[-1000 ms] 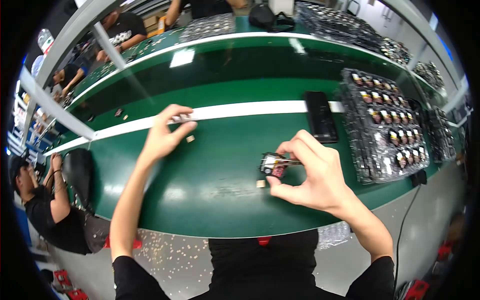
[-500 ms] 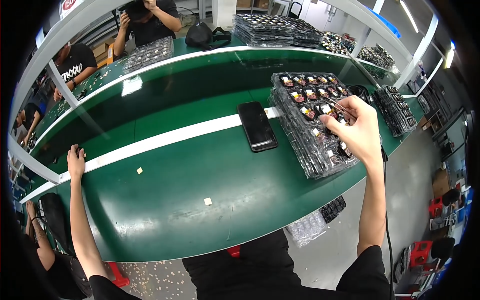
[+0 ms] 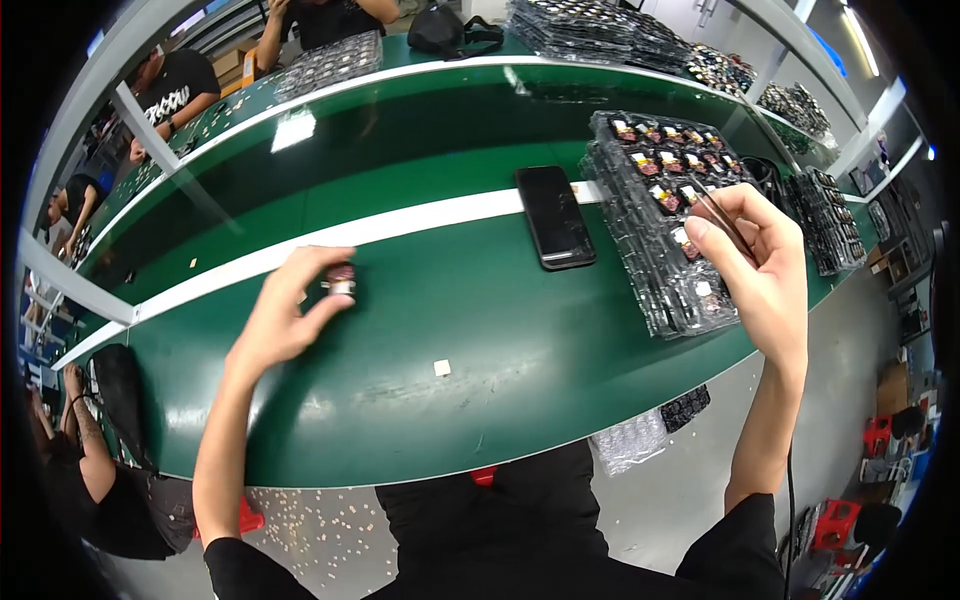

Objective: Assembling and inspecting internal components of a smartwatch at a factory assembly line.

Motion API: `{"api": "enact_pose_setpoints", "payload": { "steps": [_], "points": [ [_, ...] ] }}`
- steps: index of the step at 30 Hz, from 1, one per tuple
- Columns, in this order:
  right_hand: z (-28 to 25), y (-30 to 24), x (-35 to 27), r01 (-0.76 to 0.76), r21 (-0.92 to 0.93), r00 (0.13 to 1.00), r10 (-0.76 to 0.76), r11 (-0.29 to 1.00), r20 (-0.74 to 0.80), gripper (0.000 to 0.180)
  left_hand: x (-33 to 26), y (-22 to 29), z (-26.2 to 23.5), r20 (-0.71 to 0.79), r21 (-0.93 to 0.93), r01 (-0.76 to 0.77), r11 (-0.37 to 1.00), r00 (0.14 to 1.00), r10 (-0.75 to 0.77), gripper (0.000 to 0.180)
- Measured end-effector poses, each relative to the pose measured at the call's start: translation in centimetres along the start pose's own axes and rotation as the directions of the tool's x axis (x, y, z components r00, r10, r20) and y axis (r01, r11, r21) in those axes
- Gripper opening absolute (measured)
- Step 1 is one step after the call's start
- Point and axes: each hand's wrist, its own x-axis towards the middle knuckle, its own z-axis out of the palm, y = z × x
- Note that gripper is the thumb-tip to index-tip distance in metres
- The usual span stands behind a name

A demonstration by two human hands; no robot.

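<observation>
Two hands are holding things well apart: my left hand (image 3: 285, 310) is pinching a small dark module (image 3: 341, 281) between thumb and fingertips, the grip parted only to its width, while my right hand (image 3: 762, 262) is closing around slim tweezers (image 3: 722, 215). The module is sitting well left of the tweezers, above the counter (image 3: 350, 410); blur is hiding its long axis. My right hand is hovering nearer the clear tray stack (image 3: 632, 250); whether the tips are touching anything, I cannot tell. A black phone (image 3: 556, 218) is lying between, beside the stack; a pale square (image 3: 442, 368) is lying closer to me.
</observation>
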Motion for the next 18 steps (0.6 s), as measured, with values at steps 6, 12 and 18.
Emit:
{"api": "enact_pose_setpoints", "payload": {
  "steps": [6, 12, 18],
  "points": [
    [9.5, -0.7, -1.3, 0.086, 0.165, 0.909, -0.145, 0.982, 0.391, 0.013, 0.9, 5.0, 5.2, 0.148, -0.206, -0.130, 0.970, 0.976, 0.162, 0.070],
    [16.2, 2.4, 0.1, 0.220, 0.151, 0.834, -0.266, 0.964, 0.483, 0.016, -0.3, 4.4, 6.0, 0.074, -0.045, -0.081, 0.996, 0.994, 0.084, 0.080],
    [19.7, 5.2, -1.0, 0.055, 0.253, 0.890, -0.163, 0.966, 0.426, 0.020, -0.3, 3.4, 6.9, 0.036, -0.027, -0.079, 0.996, 0.996, 0.080, 0.050]
  ]
}}
